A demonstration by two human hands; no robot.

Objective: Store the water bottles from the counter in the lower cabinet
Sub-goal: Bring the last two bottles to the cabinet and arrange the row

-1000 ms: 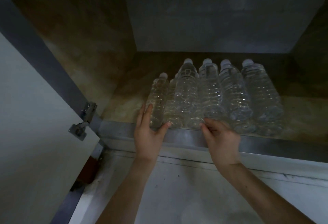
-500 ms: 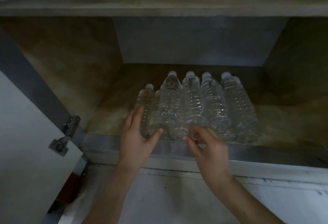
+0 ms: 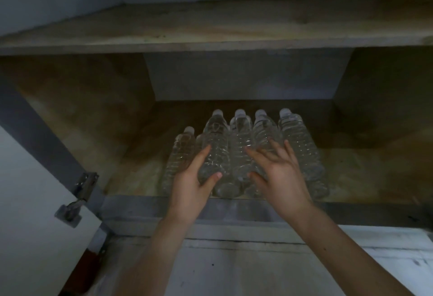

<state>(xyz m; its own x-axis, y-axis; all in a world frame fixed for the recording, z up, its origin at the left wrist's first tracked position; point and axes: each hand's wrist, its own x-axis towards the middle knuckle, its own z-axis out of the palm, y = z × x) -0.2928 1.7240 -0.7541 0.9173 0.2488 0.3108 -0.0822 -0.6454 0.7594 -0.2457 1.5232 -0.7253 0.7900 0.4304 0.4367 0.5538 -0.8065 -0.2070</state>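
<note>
Fingers (image 3: 203,155) and thumb of the left hand (image 3: 189,185) are clasping a ribbed water bottle (image 3: 216,148) mid-body. The right hand (image 3: 283,178), fingers splayed, is hovering over the neighbouring bottles (image 3: 302,148) lying on the lower cabinet floor (image 3: 365,173). They are probably handling heavy, slick and squashy.

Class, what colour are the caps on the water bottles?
The caps are white, clearest in the head view.

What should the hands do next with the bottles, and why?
Probably ease the bottle in the left hand down into the row and let go. It seems to ride higher than the other bottles, which already lie side by side in the cabinet. The right hand, open over them, could steady them.
</note>
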